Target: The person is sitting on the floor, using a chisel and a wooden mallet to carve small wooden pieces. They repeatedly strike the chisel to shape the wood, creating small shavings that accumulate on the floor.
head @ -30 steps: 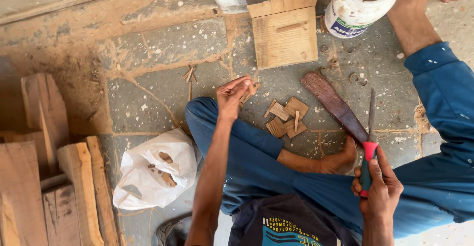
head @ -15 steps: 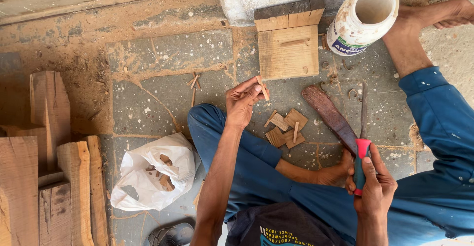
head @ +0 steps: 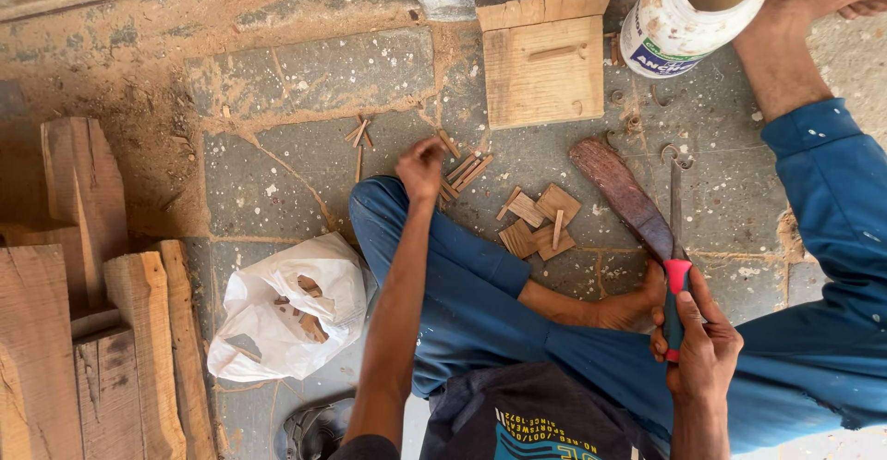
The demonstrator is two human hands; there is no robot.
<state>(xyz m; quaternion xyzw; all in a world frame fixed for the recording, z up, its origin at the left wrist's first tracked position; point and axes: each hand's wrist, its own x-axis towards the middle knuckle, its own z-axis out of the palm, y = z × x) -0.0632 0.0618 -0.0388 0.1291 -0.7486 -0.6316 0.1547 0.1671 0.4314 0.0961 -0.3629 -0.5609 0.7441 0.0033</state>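
Two bare hands work over a stone floor, seen from above the seated person's crossed legs. The left hand (head: 423,166) reaches forward past the knee, its fingers pinched together at a small wooden stick (head: 449,142) (how firmly it is gripped cannot be told, since the fingers hide most of it). Just right of that hand lies a small cluster of similar sticks (head: 466,173), touching or nearly touching one another on the floor. The right hand (head: 704,342) is clenched around the red handle of a chisel (head: 677,238), whose thin blade points away from the body and lies beside a dark, flat wooden mallet (head: 621,192). Between the two hands sits a pile of small square wood pieces (head: 540,222), overlapping, near the person's bare foot (head: 625,308). Farther ahead, a pale wooden block (head: 543,70) rests against a wall, with an open white plastic tub (head: 695,15) just to its right. A few more sticks (head: 358,135) lie apart to the left of the reaching hand. At lower left, a crumpled white plastic bag (head: 286,317) holds wood scraps, and rough planks (head: 83,284) are stacked beside it.
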